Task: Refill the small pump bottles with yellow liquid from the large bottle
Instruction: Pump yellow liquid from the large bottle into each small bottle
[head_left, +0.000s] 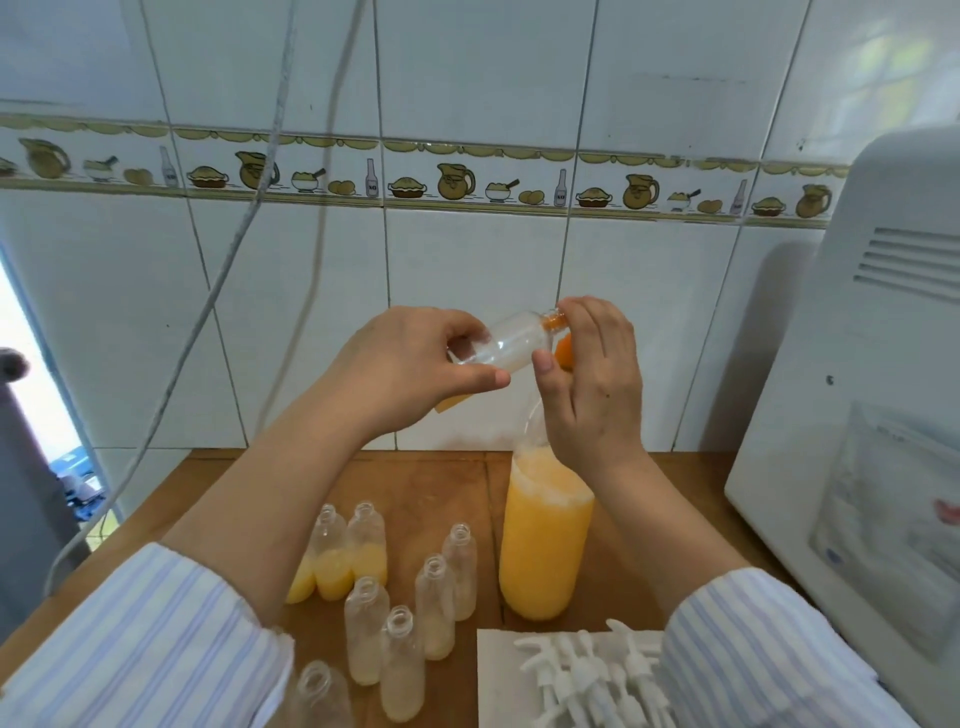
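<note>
My left hand grips a small clear bottle, held on its side in the air with its neck pointing right. My right hand pinches an orange funnel at that neck. Below them stands the large bottle, open and mostly full of foamy yellow liquid. Several small bottles stand open on the wooden table: those at the left are about half full of yellow liquid, the others hold almost none.
White pump heads lie in a heap on a white paper sheet at the front right. A white appliance fills the right side. Cables hang down the tiled wall at the left. The wooden table meets the wall behind.
</note>
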